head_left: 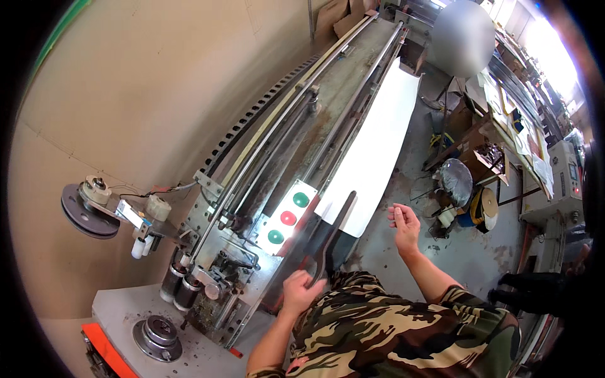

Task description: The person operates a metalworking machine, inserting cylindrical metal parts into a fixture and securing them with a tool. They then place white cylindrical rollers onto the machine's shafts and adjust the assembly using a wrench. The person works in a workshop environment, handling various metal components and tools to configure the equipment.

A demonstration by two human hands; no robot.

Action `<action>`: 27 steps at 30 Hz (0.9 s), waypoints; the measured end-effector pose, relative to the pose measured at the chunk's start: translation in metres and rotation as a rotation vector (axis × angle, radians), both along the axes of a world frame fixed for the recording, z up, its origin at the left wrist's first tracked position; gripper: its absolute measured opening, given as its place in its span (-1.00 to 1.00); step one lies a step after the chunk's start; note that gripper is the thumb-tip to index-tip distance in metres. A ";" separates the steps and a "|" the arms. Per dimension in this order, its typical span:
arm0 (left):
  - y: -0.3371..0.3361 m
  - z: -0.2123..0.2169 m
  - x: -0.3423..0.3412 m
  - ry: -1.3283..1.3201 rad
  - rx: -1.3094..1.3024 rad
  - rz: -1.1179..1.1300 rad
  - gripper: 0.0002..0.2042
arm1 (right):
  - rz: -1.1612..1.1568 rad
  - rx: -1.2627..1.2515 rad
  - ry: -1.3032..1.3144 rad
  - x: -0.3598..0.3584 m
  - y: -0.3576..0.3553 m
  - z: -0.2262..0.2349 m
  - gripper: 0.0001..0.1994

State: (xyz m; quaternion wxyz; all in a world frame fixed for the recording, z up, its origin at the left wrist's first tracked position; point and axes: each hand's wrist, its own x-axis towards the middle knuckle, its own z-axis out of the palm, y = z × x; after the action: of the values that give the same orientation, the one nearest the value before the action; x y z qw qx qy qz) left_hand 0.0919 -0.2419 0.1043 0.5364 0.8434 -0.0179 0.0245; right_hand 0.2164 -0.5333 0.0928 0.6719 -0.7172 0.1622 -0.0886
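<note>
Near the machine's front side, my left hand (pixel 301 291) is closed, thumb pointing to the right. It is at the lower end of a long, dark, curved strip (pixel 334 233), which it appears to grip. The strip's upper part lies across a long white sheet (pixel 372 148) that runs along the machine's side. My right hand (pixel 405 227) is held in the air over the floor, right of the sheet. Its fingers are loosely bent and slightly apart, with nothing visible in them.
The long metal machine (pixel 315 120) carries rails and a white button panel (pixel 288 218) with two green buttons and a red one. Round dark discs (pixel 91 214) hang at the left. Cardboard boxes (pixel 482 157) and a spool (pixel 488 203) stand right. A person (pixel 463 38) is at the far end.
</note>
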 end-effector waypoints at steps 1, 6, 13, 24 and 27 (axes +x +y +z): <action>-0.011 -0.012 0.011 -0.073 0.063 0.003 -0.61 | -0.029 0.014 0.006 -0.003 -0.011 -0.001 -0.78; -0.030 -0.067 0.035 -0.279 0.478 -0.095 -0.65 | 0.069 -0.088 -0.010 -0.025 -0.018 0.000 -0.89; -0.025 -0.055 0.030 -0.157 0.554 0.090 -0.61 | 0.563 -0.353 -0.141 -0.037 0.063 0.033 -0.88; 0.137 -0.016 -0.129 0.086 0.656 0.754 -0.72 | 1.163 -0.553 -0.166 -0.069 0.281 -0.048 -0.83; 0.159 -0.053 -0.130 0.030 0.597 0.766 -0.70 | 1.105 -0.734 -0.080 -0.061 0.302 -0.082 -0.80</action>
State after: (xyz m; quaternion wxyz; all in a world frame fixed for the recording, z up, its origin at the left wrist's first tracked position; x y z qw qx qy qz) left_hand -0.0384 -0.0829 0.0512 0.2237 0.9067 0.2953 0.2016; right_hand 0.1555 -0.2318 0.0106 0.3362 -0.8732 -0.2954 0.1928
